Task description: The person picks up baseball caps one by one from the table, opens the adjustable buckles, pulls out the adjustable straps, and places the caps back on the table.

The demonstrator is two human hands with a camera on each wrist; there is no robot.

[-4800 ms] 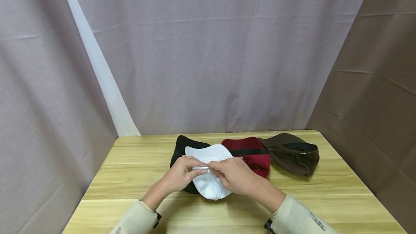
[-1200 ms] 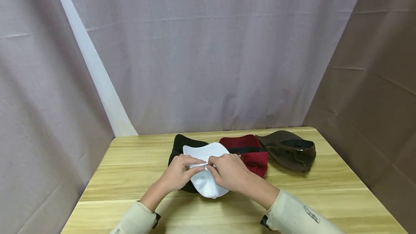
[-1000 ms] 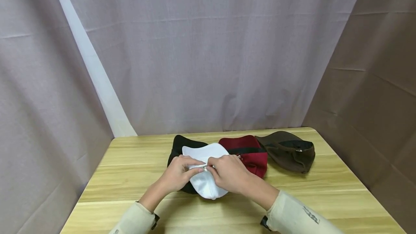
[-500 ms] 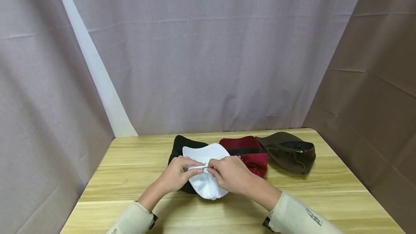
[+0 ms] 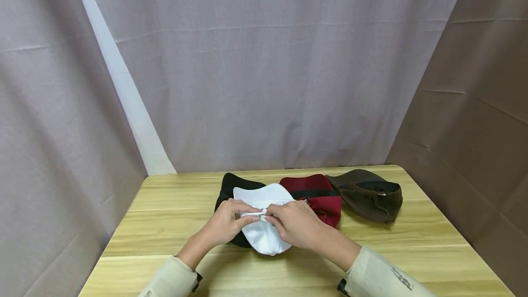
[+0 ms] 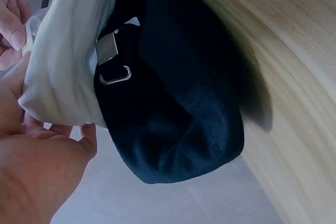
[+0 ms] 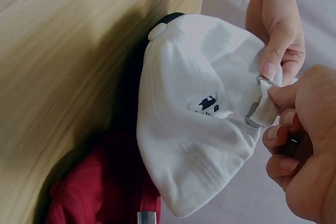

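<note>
A white baseball cap [image 5: 268, 237] lies brim away from me, partly over a black cap [image 5: 232, 184]. At its back edge my left hand [image 5: 226, 221] pinches the band between thumb and fingers. Opposite it, my right hand [image 5: 298, 224] pinches the cap's adjustment strap [image 7: 266, 109], fingertips close to the left thumb. The right wrist view shows a metal buckle [image 7: 253, 115] on that strap and a small dark embroidered patch [image 7: 205, 104] on the crown. In the left wrist view the black cap [image 6: 181, 103] shows its own metal buckle [image 6: 106, 49].
Right of the white cap sits a dark red cap [image 5: 326, 207] with a black band, and beyond it a brown cap [image 5: 371, 203] with its opening showing. All rest on a wooden table [image 5: 173, 223], with grey curtains [image 5: 264, 81] behind and brown cloth [image 5: 474, 127] at the right.
Both hands stay at the white cap's back strap. The fingertips have shifted slightly along it, and the strap between them has changed its angle a little. The other caps stay put.
</note>
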